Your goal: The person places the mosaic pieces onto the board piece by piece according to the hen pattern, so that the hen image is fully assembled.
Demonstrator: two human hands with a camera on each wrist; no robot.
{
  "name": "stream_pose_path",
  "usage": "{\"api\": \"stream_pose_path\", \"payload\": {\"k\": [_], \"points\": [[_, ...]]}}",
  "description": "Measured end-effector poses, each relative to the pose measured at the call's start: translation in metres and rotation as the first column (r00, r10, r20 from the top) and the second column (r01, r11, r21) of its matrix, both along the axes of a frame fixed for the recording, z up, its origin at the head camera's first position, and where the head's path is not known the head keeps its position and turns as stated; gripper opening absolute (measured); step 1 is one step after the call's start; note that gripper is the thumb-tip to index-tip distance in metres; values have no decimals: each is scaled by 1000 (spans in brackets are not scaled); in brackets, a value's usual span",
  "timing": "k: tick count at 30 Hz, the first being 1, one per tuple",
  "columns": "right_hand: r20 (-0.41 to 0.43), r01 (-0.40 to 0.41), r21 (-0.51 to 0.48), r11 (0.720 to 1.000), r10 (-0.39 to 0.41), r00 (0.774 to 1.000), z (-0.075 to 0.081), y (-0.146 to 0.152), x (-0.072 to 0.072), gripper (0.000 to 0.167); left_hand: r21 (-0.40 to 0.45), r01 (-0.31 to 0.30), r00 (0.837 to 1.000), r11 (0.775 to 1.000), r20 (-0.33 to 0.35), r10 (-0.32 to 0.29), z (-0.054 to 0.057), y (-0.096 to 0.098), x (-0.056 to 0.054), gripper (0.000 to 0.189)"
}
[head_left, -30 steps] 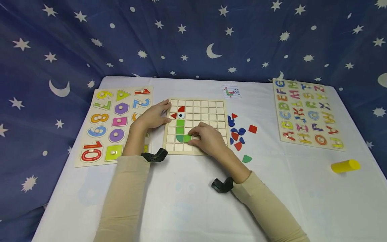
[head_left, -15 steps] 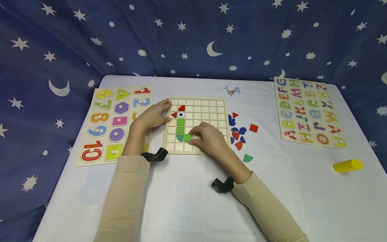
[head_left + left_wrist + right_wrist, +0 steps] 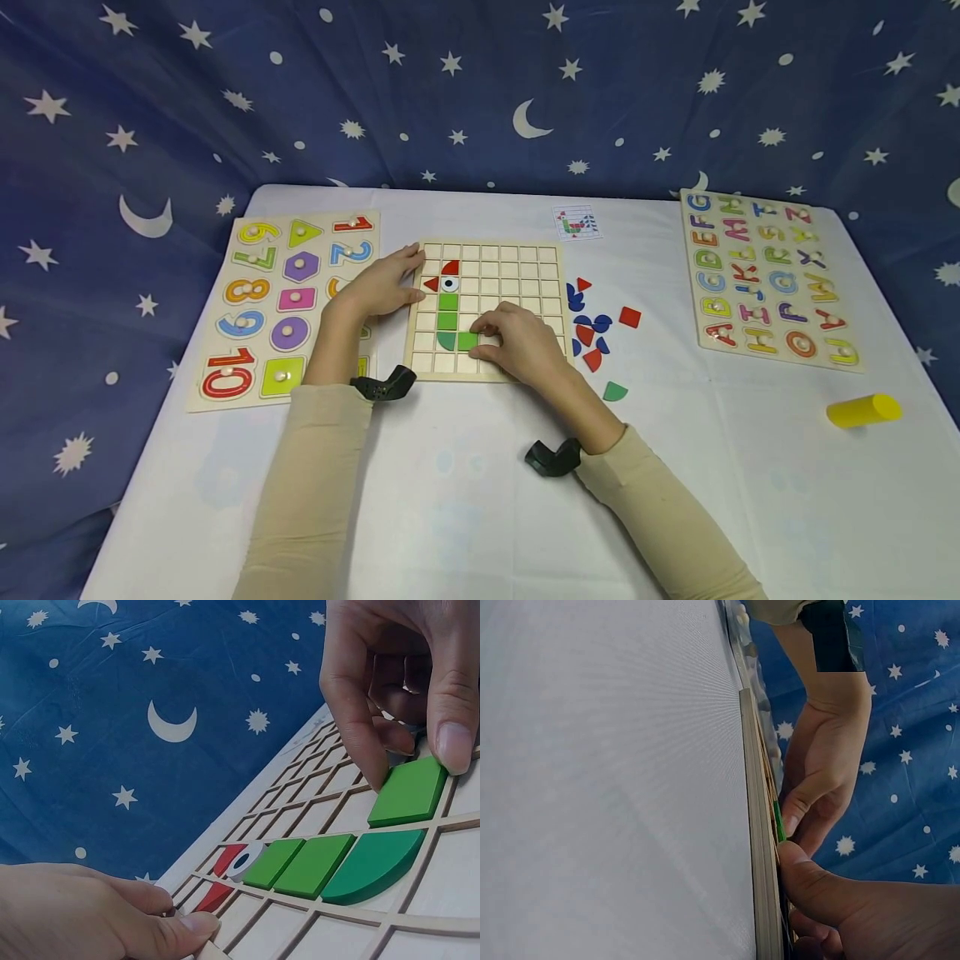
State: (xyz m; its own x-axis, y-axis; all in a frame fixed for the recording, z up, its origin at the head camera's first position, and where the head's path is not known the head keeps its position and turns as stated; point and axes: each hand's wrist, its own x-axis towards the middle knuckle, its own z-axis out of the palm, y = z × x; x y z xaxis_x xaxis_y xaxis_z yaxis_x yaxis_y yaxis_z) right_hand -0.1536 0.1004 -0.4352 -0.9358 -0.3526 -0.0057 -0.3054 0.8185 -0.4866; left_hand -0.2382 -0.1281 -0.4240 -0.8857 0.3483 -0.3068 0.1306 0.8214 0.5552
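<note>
A wooden grid board (image 3: 510, 275) lies in the middle of the table. My right hand (image 3: 521, 342) pinches a green square tile (image 3: 409, 791) between thumb and finger, at the cell beside a dark green quarter-circle tile (image 3: 375, 864). In the left wrist view that square looks slightly tilted. Two more green squares (image 3: 315, 864), a white eye tile (image 3: 449, 284), a red quarter-circle (image 3: 450, 267) and a red triangle (image 3: 431, 284) sit in cells. With fairly straight fingers, my left hand (image 3: 378, 285) rests on the board's left edge.
Right of the board lie loose blue pieces (image 3: 602, 323), red pieces, a red square (image 3: 630, 317) and a green quarter-circle (image 3: 615, 392). A picture card (image 3: 577, 222) is behind. Number (image 3: 247, 333) and letter boards (image 3: 772, 283) flank it; a yellow cylinder (image 3: 862, 411) stands right.
My right hand and the pinched green tile have shifted very slightly right across the grid. The left hand stays at the board's edge. The head view itself has moved a little.
</note>
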Motion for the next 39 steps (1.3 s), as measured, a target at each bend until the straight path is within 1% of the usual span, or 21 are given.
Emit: {"api": "stream_pose_path", "payload": {"k": [15, 20, 31, 36, 39], "points": [[8, -10, 1, 1000, 10, 1000, 1, 2, -1, 33, -9, 21, 1000, 1000, -9, -21, 0, -1, -1, 72], [13, -8, 4, 1000, 8, 1000, 1, 2, -1, 33, -10, 12, 1000, 1000, -2, -12, 0, 0, -1, 72], [-27, -18, 1, 1000, 18, 999, 1, -5, -3, 38, -12, 9, 1000, 1000, 0, -9, 1, -1, 0, 71], [-44, -15, 27, 1000, 17, 999, 3, -12, -5, 38, -21, 13, 1000, 1000, -1, -13, 0, -1, -1, 71], [-55, -30, 56, 998, 33, 998, 3, -17, -6, 38, -19, 14, 1000, 1000, 2, -14, -1, -1, -1, 71]]}}
